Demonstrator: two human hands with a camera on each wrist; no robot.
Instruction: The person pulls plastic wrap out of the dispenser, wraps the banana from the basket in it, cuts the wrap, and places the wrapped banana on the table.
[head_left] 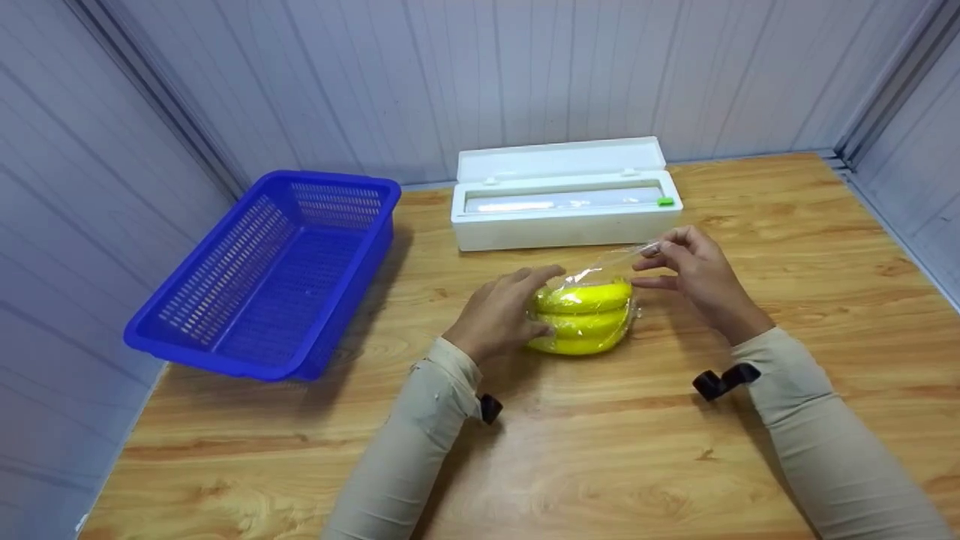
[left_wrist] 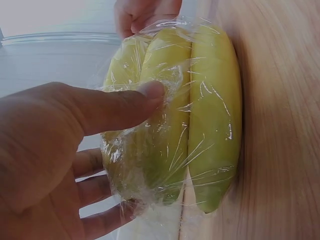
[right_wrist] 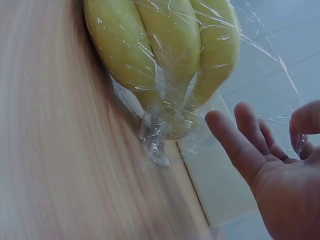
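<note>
A bunch of yellow bananas (head_left: 585, 319), wrapped in clear cling film (right_wrist: 159, 132), lies on the wooden table. My left hand (head_left: 506, 311) holds the bunch by its left end. In the left wrist view the thumb (left_wrist: 125, 105) lies across the wrapped bananas (left_wrist: 212, 120), with the other fingers at their far side. To the right of the bunch, my right hand (head_left: 697, 274) pinches a raised edge of the film between thumb and forefinger. Its other fingers stay stretched out, as the right wrist view shows. The film stretches from the bananas up to that pinch.
Behind the hands stands a white cling film box (head_left: 566, 232) with its lid raised and a green slider (head_left: 665, 201) at the right end. A blue plastic basket (head_left: 330, 319) is at the left on the table (head_left: 600, 465). Panelled walls (head_left: 540, 75) border the table.
</note>
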